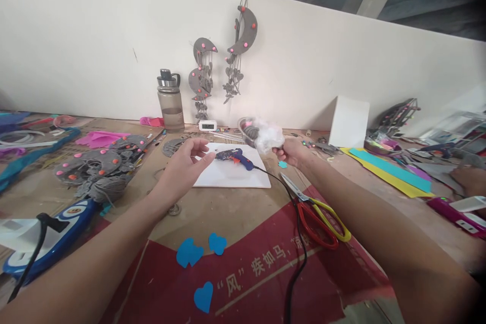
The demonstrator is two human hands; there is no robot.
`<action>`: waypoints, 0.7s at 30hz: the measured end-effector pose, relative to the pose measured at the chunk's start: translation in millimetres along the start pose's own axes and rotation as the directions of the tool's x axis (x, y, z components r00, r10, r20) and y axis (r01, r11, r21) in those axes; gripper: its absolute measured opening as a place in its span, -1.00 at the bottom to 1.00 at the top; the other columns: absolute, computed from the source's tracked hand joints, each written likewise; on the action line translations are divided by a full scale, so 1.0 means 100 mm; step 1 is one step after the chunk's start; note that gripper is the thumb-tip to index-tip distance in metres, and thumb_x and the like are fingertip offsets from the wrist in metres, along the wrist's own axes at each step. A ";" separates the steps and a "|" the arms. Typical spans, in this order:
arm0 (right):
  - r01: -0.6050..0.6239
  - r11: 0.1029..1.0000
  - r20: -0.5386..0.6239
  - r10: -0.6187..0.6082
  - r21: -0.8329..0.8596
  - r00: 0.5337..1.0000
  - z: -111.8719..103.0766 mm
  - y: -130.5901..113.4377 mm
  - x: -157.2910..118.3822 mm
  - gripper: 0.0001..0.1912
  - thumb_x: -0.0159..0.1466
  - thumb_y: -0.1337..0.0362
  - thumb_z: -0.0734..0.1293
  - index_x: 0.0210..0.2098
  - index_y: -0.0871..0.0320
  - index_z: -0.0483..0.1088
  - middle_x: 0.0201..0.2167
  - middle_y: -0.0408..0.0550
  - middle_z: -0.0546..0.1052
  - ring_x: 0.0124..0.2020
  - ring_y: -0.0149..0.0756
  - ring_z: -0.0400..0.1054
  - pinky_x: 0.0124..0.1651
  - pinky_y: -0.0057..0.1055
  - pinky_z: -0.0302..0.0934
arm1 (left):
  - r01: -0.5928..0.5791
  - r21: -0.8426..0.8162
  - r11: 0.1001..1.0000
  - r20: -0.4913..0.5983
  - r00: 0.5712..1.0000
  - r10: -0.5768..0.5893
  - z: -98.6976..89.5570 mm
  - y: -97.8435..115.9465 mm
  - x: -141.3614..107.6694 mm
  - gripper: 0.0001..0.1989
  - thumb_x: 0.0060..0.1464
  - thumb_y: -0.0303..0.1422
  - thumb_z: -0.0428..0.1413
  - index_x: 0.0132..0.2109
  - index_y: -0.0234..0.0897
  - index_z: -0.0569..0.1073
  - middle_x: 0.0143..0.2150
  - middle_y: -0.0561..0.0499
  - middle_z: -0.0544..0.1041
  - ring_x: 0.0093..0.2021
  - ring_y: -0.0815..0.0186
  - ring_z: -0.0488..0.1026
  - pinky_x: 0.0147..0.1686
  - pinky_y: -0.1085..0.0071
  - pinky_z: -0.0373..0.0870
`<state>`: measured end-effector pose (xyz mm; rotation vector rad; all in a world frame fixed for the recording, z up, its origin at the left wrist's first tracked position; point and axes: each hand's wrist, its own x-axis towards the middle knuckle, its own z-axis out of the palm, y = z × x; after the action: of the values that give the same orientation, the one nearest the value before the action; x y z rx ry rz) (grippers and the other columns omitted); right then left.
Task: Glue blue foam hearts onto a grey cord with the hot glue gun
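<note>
My left hand [186,164] is over the left edge of a white board [235,178], fingers apart and slightly curled, with nothing in them. Close to its fingertips, a blue glue gun [243,158] with a dark, stained front end lies on the board. My right hand [290,153] is closed at the right end of a white fluffy wad [269,136], which looks like cotton stuffing. Behind the wad is a round container [248,129] with grey yarn, partly hidden. Scissors [309,202] with one red and one yellow handle lie below my right hand, beside the glue gun's black cord [302,243].
Blue paper cutouts [203,296] lie on the red-printed cardboard [266,283]. A water bottle [170,104] and small clock [207,125] stand by the wall, where grey moon hangings [246,30] hang. Left are grey felt pieces [102,162]; a blue power strip [81,217] sits nearer.
</note>
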<state>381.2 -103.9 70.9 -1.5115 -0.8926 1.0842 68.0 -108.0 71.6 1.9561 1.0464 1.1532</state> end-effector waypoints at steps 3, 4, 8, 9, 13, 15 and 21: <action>-0.038 0.999 -0.195 0.041 0.024 0.980 -0.14 -0.05 0.34 -0.89 0.34 0.34 0.16 -0.28 0.21 0.30 -0.60 -0.18 0.35 -0.69 -0.59 0.11 -0.66 -0.67 0.01 | -0.004 -0.017 1.000 0.044 0.999 0.005 0.03 -0.07 0.00 -0.58 0.10 -0.12 0.09 0.02 -0.29 0.36 -0.12 -0.07 0.50 -0.13 0.25 0.44 -0.15 0.32 0.33; -0.048 0.998 -0.245 0.053 0.029 0.968 -0.18 -0.05 0.43 -0.85 0.37 0.29 0.17 -0.20 0.22 0.32 -0.49 -0.13 0.42 -0.60 -0.55 0.22 -0.57 -0.62 0.15 | -0.006 -0.014 1.000 0.054 0.999 0.006 0.03 -0.07 -0.01 -0.58 0.10 -0.12 0.08 0.02 -0.28 0.36 -0.13 -0.06 0.51 -0.14 0.25 0.45 -0.16 0.32 0.33; -0.072 0.997 -0.350 0.081 0.038 0.933 -0.27 -0.05 0.74 -0.63 0.33 0.14 0.28 0.06 0.19 0.33 0.00 0.03 0.42 -0.08 -0.24 0.39 -0.07 -0.18 0.36 | -0.005 0.015 1.000 0.091 0.996 0.004 0.03 -0.07 -0.03 -0.64 0.12 -0.12 0.07 -0.03 -0.24 0.41 -0.15 -0.04 0.53 -0.17 0.26 0.45 -0.19 0.33 0.33; -0.075 0.997 -0.359 0.083 0.037 0.930 -0.28 -0.05 0.81 -0.61 0.32 0.14 0.28 0.08 0.19 0.32 0.04 0.04 0.40 -0.04 -0.21 0.37 -0.03 -0.14 0.34 | -0.001 0.023 1.000 0.095 0.995 -0.001 0.03 -0.07 -0.04 -0.66 0.12 -0.12 0.07 -0.05 -0.23 0.43 -0.16 -0.03 0.53 -0.18 0.27 0.45 -0.20 0.34 0.33; -0.072 0.997 -0.368 0.075 0.022 0.927 -0.29 -0.02 1.02 -0.61 0.32 0.15 0.28 0.08 0.19 0.32 0.04 0.05 0.41 -0.04 -0.21 0.37 -0.03 -0.13 0.34 | 0.021 0.044 0.999 0.101 0.995 -0.025 0.03 -0.05 -0.04 -0.70 0.12 -0.14 0.07 -0.10 -0.22 0.45 -0.19 -0.01 0.54 -0.22 0.28 0.46 -0.22 0.36 0.33; -0.078 0.997 -0.368 0.076 0.009 0.927 -0.29 0.01 1.11 -0.61 0.32 0.15 0.28 0.08 0.20 0.31 0.04 0.05 0.41 -0.04 -0.21 0.38 -0.03 -0.13 0.34 | 0.028 0.048 0.998 0.092 0.995 -0.032 0.03 -0.04 -0.04 -0.71 0.12 -0.14 0.07 -0.11 -0.22 0.46 -0.21 -0.01 0.54 -0.23 0.28 0.46 -0.23 0.36 0.33; -0.121 0.990 -0.339 0.091 -0.068 0.936 -0.33 0.13 1.29 -0.64 0.33 0.16 0.28 0.06 0.16 0.33 0.04 0.05 0.41 -0.03 -0.21 0.37 -0.02 -0.14 0.34 | 0.047 0.069 0.997 0.073 0.996 -0.052 0.02 -0.01 -0.06 -0.72 0.11 -0.15 0.08 -0.13 -0.22 0.47 -0.25 -0.01 0.55 -0.26 0.27 0.46 -0.26 0.36 0.33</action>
<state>453.9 2.7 36.6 -1.7708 -0.6330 0.8350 67.9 -112.7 68.1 1.9977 1.1005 1.0232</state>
